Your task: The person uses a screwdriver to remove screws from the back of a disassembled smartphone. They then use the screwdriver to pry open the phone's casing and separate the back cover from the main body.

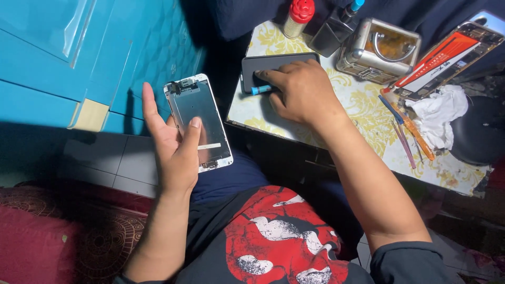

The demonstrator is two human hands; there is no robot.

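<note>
My left hand [176, 142] holds a white phone screen assembly [202, 105] with its metal back plate facing up; the thumb lies across the plate. My right hand [302, 92] rests on a dark phone [263, 64] that lies on the small table [357, 105], and its fingers are closed around a small tool with a light-blue tip [260, 90]. The rest of the tool is hidden under the hand.
On the table stand a red-capped bottle [298, 16], a dark bottle with a blue nozzle [336, 26], a metal box [380, 50], an opened phone body [450, 58], crumpled white tissue [439, 113] and thin pry tools [405, 131]. A blue cabinet [94, 52] stands at left.
</note>
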